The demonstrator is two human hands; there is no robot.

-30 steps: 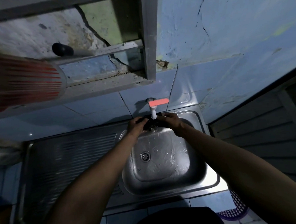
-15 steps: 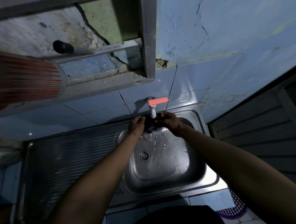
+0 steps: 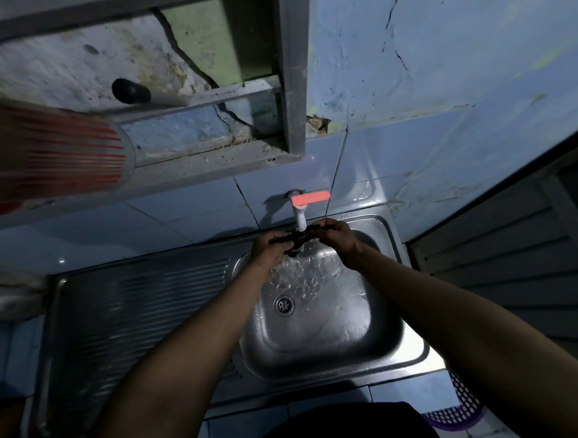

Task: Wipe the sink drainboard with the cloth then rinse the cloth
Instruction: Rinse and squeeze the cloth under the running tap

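So the steel sink (image 3: 418, 349) takes up the right end of the counter, its ribbed drainboard (image 3: 135, 314) running off to the left edge, looking dull and streaky in the low light. The basin is wet, with water splashed over its back half and the drain (image 3: 284, 305) sitting left of center.

The cloth (image 3: 290, 240) is a small dark wad, bunched up and hard to make out in detail, held right under the white tap (image 3: 300, 218) at the back edge of the basin, with water running off it. Both arms reach in from the near edge and meet there. The left hand (image 3: 269, 245) has its fingers curled round the left end of the cloth, the right hand (image 3: 337, 234) pinches the right end, so the hands are gripping it between them, knuckles up.

The tap's orange handle (image 3: 310, 197) points right, against blue wall tiles (image 3: 186, 207). Above that is cracked, peeling blue plaster and a grey frame (image 3: 292, 84). A red-striped cylinder (image 3: 53, 157) sticks in at far left, and a purple basket (image 3: 458, 411) peeks out past the counter's near right corner.
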